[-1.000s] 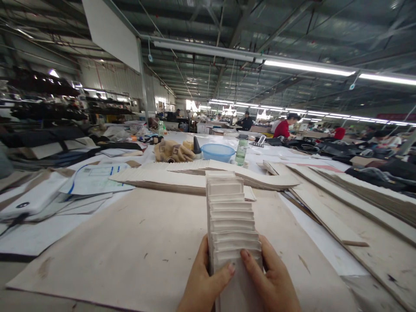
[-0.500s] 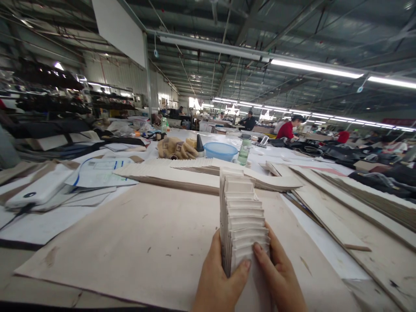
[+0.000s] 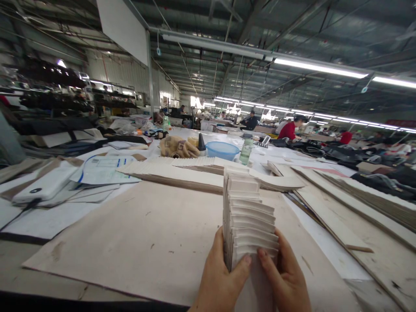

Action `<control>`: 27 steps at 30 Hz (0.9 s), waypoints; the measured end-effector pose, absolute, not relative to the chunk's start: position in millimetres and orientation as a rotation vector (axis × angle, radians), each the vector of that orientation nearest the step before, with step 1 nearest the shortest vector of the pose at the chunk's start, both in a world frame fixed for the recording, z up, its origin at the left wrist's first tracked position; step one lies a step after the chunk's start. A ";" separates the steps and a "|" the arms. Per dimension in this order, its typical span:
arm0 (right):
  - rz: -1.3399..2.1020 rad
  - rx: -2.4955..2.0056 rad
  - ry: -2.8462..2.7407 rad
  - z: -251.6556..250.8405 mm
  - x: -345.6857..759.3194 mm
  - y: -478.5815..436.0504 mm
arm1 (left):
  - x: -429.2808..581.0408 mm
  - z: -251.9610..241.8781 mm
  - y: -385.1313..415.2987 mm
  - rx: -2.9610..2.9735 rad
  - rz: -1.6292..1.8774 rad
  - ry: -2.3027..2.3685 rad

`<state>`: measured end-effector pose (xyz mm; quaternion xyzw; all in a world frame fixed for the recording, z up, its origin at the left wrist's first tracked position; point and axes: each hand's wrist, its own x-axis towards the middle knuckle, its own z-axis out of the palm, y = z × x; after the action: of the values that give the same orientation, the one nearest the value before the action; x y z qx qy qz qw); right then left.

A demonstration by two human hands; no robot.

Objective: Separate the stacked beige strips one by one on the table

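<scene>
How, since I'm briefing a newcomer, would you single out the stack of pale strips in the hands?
Find the big beige sheet spread across the foreground. Over its right part, the left hand and right hand hold the stack of pale strips between them. Unlike the long strips lying behind it, this stack is hand-held.

Low and right of centre in the frame, the left hand (image 3: 224, 277) and right hand (image 3: 289, 277) grip a fanned stack of pale strips (image 3: 251, 221), thumbs on its front. A brown sheet (image 3: 130, 238) spreads across the lower middle. A blue bowl (image 3: 222, 151) stands near the centre, beside a bottle (image 3: 246, 152).
</scene>
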<state>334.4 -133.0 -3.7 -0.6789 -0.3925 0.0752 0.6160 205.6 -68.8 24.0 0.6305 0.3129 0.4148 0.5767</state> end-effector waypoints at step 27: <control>0.286 -1.589 -1.022 1.8 330.2 -130.0 | 203.4 18.6 -62.4 1.105 0.888 0.489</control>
<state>330.2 -130.0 1.8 -0.6790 -0.4366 0.1222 0.5775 203.4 -62.4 18.6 0.5023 0.2221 0.4036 0.7317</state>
